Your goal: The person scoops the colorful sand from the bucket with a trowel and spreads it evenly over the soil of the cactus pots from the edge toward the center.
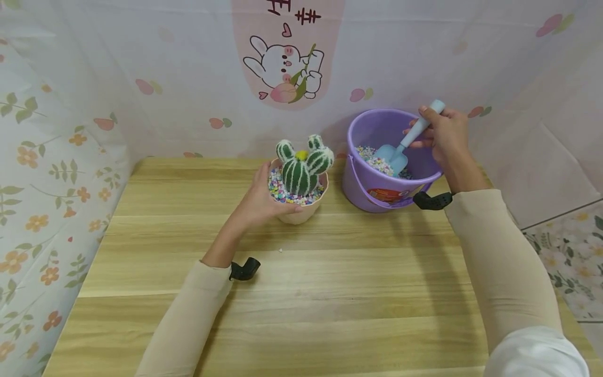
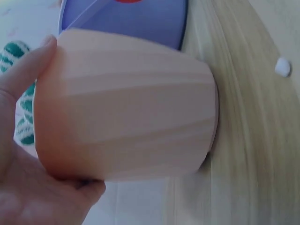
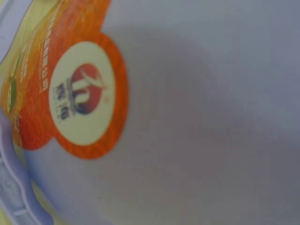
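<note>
A pale pink pot (image 1: 301, 212) stands on the wooden table (image 1: 301, 293), holding a green striped toy cactus (image 1: 303, 165) bedded in coloured pebbles. My left hand (image 1: 264, 196) grips the pot from its left side; in the left wrist view the thumb and fingers (image 2: 28, 70) wrap the pot (image 2: 126, 108). A purple bucket (image 1: 377, 188) with coloured pebbles (image 1: 374, 161) inside stands to the right. My right hand (image 1: 445, 136) holds a light blue scoop (image 1: 400, 149) by its handle, blade down in the bucket's pebbles. The right wrist view shows only the bucket wall (image 3: 201, 122) and its orange label (image 3: 70, 93).
A patterned cloth wall (image 1: 188, 78) rises close behind the pot and bucket and along the left side. One small white pebble (image 1: 280, 250) lies loose on the table in front of the pot. Floral flooring (image 1: 572, 262) shows past the table's right edge.
</note>
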`<state>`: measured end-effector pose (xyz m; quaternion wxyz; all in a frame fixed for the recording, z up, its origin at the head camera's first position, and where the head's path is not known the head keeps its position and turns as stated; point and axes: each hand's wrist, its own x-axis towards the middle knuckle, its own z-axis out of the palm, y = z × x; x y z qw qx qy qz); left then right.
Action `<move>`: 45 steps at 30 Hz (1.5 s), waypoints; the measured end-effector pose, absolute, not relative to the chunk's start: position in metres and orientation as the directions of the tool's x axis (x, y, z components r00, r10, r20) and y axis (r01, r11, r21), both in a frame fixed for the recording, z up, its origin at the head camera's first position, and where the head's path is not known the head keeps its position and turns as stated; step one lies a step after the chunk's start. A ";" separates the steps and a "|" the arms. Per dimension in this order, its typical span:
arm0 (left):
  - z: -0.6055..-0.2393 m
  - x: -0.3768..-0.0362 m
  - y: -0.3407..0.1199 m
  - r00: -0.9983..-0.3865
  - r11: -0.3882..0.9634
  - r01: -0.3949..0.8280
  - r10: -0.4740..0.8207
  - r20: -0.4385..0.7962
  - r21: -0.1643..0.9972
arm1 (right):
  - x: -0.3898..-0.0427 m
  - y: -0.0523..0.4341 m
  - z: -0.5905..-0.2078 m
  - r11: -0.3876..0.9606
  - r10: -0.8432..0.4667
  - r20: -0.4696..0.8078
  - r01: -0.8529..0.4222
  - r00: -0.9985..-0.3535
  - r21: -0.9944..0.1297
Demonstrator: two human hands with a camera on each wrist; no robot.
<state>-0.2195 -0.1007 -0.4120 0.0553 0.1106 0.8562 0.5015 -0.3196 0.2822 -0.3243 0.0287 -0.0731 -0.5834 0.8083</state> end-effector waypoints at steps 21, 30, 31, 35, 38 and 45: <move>-0.413 -0.238 -0.123 -0.897 0.333 0.155 0.442 -0.009 0.930 | -0.326 0.286 -0.320 -0.441 0.144 -0.160 0.081 -0.977 -0.894; -0.414 -0.240 -0.125 -0.887 0.320 0.142 0.460 -0.023 0.937 | -0.325 0.290 -0.318 -0.556 0.177 -0.192 0.063 -0.965 -0.829; -0.414 -0.240 -0.125 -0.885 0.317 0.138 0.465 -0.027 0.938 | -0.324 0.290 -0.317 -0.562 0.184 -0.196 0.061 -0.963 -0.825; -0.415 -0.243 -0.125 -0.878 0.315 0.115 0.476 -0.052 0.942 | -0.321 0.291 -0.316 -0.576 0.212 -0.203 0.045 -0.956 -0.816; -0.416 -0.244 -0.126 -0.877 0.315 0.102 0.476 -0.064 0.944 | -0.318 0.291 -0.315 -0.588 0.223 -0.212 0.042 -0.952 -0.808; -0.416 -0.242 -0.129 -0.873 0.271 0.110 0.486 -0.037 0.956 | -0.314 0.295 -0.310 -0.728 0.229 -0.302 0.043 -0.925 -0.684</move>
